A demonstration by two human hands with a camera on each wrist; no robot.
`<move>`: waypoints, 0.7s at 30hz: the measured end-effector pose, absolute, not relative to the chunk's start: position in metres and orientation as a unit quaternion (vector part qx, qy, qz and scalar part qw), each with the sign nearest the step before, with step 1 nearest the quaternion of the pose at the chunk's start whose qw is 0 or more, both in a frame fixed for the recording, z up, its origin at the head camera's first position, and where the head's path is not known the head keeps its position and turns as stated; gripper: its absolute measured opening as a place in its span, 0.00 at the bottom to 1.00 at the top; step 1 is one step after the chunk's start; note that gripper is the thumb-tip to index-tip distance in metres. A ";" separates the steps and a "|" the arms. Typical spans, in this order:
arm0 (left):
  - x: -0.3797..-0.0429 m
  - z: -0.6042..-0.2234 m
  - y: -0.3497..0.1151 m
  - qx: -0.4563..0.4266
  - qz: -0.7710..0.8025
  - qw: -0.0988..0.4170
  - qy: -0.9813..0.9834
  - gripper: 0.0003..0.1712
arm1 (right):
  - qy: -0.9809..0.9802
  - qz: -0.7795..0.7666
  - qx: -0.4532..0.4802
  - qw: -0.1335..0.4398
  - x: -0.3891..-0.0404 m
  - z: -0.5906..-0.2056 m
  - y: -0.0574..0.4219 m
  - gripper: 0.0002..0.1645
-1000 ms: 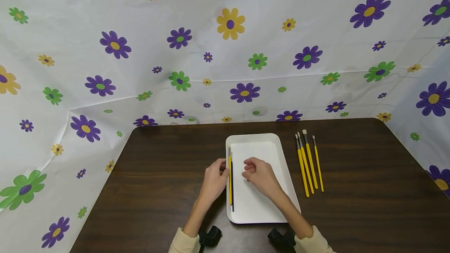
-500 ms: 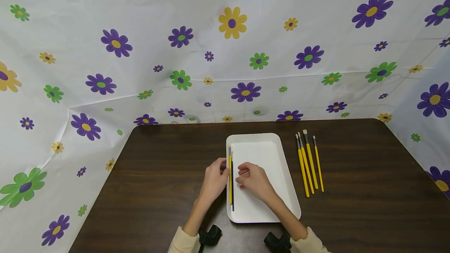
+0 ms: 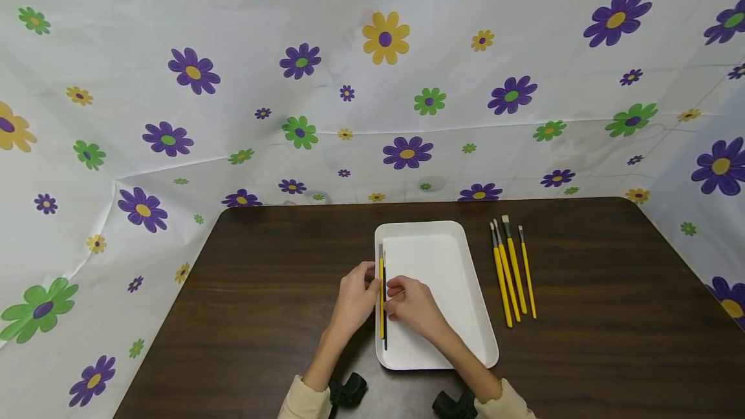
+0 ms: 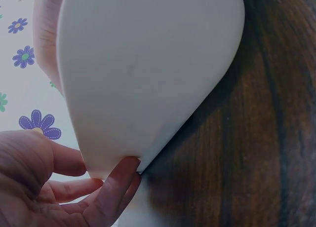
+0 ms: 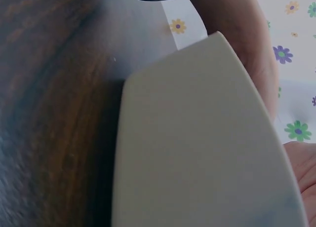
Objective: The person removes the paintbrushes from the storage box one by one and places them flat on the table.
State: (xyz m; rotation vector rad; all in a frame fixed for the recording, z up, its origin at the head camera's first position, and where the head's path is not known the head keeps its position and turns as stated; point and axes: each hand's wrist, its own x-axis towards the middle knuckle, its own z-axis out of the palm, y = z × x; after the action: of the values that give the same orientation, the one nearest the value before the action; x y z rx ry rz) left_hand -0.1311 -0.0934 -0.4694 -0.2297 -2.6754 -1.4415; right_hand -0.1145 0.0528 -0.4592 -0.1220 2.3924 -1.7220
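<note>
A white rectangular tray [image 3: 442,328] lies on the dark wooden table. My left hand [image 3: 355,299] grips its left rim, thumb over the edge; the left wrist view has those fingers [image 4: 116,190] against the outer wall. Just inside that rim lie a yellow paintbrush [image 3: 381,325] and a thin black paintbrush [image 3: 386,335], side by side with bristles pointing away from me. Over the tray, my right hand [image 3: 414,306] has its loosely bent fingertips right at the black paintbrush. The tray wall hides most of this hand in the right wrist view.
Several yellow-handled paintbrushes [image 3: 509,277] lie lengthwise on the table [image 3: 599,315], right of the tray. A flower-patterned sheet [image 3: 326,160] hangs behind the table's far edge. Black wrist devices [image 3: 348,390] sit near both sleeves at the front.
My right hand has moved left and slightly toward me across the tray, up to the black paintbrush. The left hand and both paintbrushes in the tray have stayed in place.
</note>
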 end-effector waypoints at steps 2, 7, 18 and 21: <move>-0.131 -0.469 -0.093 -0.074 -0.475 0.043 -0.876 0.15 | 0.806 -0.582 -0.047 0.097 -0.113 -0.460 0.052 0.20; -0.131 -0.467 -0.093 -0.066 -0.478 0.029 -0.875 0.15 | 0.806 -0.581 -0.067 0.093 -0.111 -0.461 0.048 0.22; -0.131 -0.467 -0.092 -0.071 -0.478 0.036 -0.875 0.15 | 0.809 -0.577 -0.079 0.087 -0.110 -0.464 0.045 0.26; -0.130 -0.467 -0.092 -0.071 -0.478 0.037 -0.875 0.15 | 0.816 -0.566 -0.083 0.083 -0.109 -0.463 0.045 0.27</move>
State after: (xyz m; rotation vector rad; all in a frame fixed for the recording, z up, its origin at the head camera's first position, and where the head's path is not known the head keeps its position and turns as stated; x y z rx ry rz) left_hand -0.1305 -0.0922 -0.4665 -0.2166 -2.6854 -1.4663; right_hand -0.1091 0.0448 -0.4629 -0.2485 2.4374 -1.6900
